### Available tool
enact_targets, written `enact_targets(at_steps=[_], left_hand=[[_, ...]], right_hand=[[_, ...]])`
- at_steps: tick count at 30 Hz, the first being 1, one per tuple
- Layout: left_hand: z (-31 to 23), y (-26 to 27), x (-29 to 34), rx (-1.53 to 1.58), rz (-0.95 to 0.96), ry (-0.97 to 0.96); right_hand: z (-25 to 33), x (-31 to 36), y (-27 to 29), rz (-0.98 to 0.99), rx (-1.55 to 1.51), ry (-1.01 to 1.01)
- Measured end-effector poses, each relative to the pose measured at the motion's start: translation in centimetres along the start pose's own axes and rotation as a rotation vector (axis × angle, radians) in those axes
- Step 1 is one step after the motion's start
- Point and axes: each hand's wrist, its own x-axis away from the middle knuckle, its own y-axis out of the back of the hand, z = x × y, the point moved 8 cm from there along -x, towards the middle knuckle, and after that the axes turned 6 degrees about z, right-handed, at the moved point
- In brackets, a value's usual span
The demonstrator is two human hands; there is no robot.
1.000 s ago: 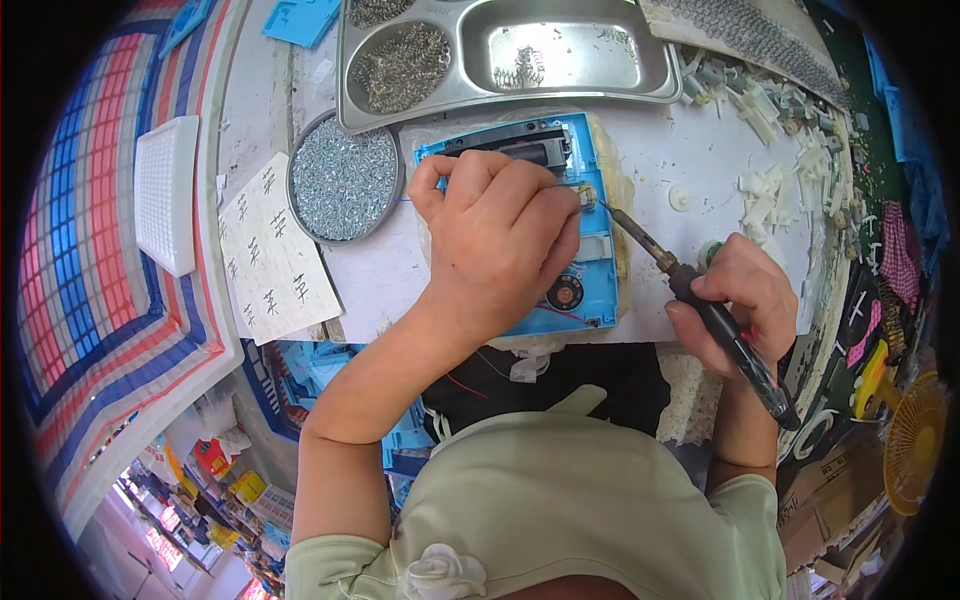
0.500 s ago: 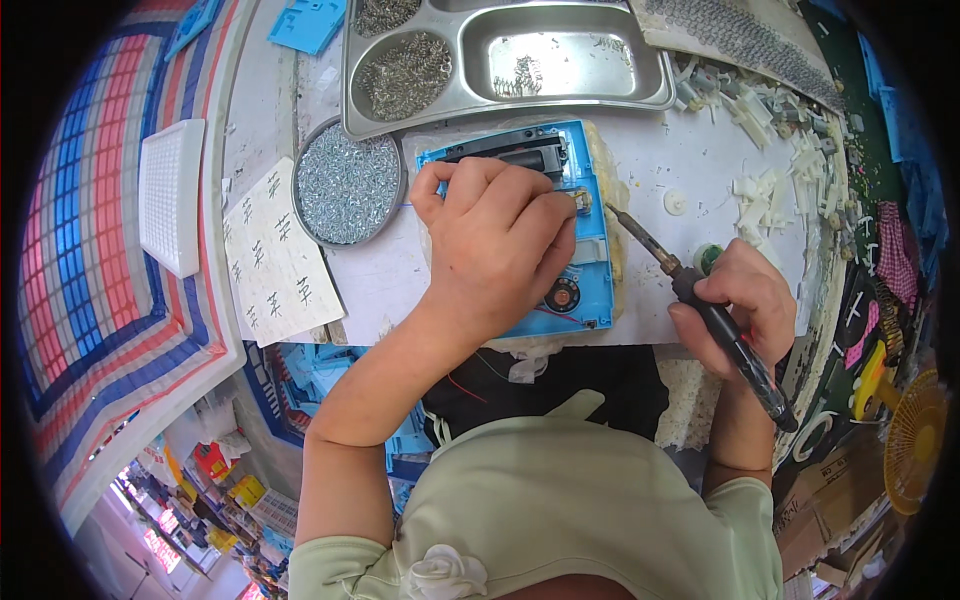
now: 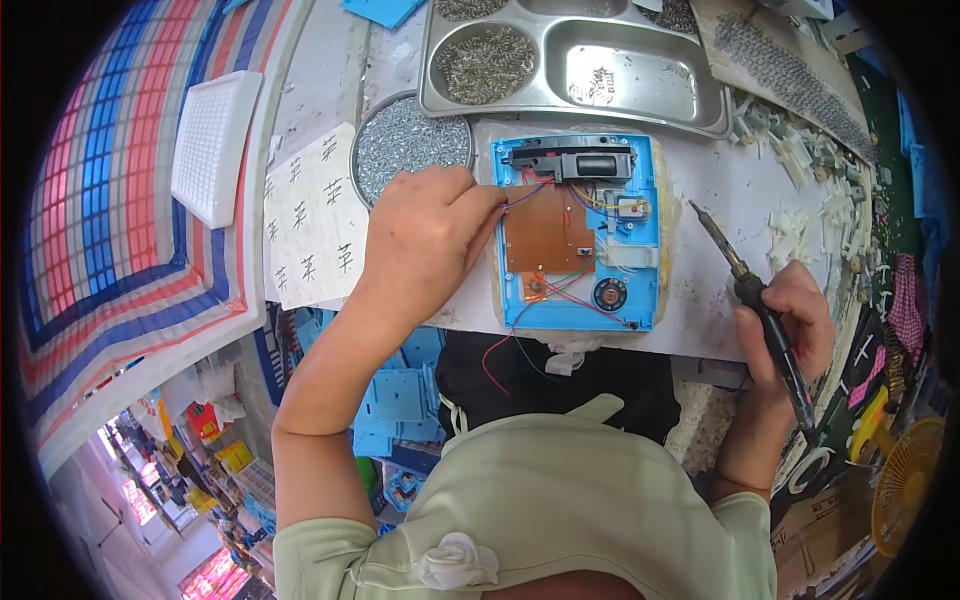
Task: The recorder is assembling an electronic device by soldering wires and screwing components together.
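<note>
My left hand (image 3: pixel 425 235) pinches a thin purple wire (image 3: pixel 528 196) at the left side of a blue plastic housing (image 3: pixel 643 280). The housing lies open side up, with a brown circuit board (image 3: pixel 540 235) in it. Along its far edge sits a black part (image 3: pixel 598 165), and near its lower right corner a small round speaker (image 3: pixel 610 294). Red and dark wires (image 3: pixel 497 343) hang over the near edge. To the right, my right hand (image 3: pixel 800 325) grips a soldering iron (image 3: pixel 770 320) by its black handle, the tip pointing up-left and apart from the housing.
Behind the housing stands a steel compartment tray (image 3: pixel 640 115) with small springs. A round dish (image 3: pixel 412 150) of screws and a sheet with handwriting (image 3: pixel 310 220) lie left. White plastic bits (image 3: pixel 795 225) are scattered at the right. A yellow fan (image 3: pixel 908 480) stands lower right.
My left hand has moved left off the housing, uncovering the circuit board and drawing the purple wire with it. The soldering iron stays in my right hand. The whole view has shifted.
</note>
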Motion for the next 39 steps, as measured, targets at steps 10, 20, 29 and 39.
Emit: enact_targets(at_steps=[10, 20, 29, 39], left_hand=[[-2.7, -1.3, -1.2, 0.494, -0.27, -0.255], [0.2, -3.0, -1.2, 1.043, -0.267, 0.186], [-0.4, -1.5, 0.0, 0.826, -0.544, 0.093], [-0.3, -2.0, -1.0, 0.902, -0.533, 0.022]], right_hand=[[1.1, -1.0, -1.0, 0.044, 0.003, 0.038], [1.4, -2.7, -3.8, -0.14, -0.181, -0.083], [1.2, -4.8, -6.4, -0.048, -0.189, -0.189], [0.4, -8.0, -10.6, 0.052, -0.291, -0.215]])
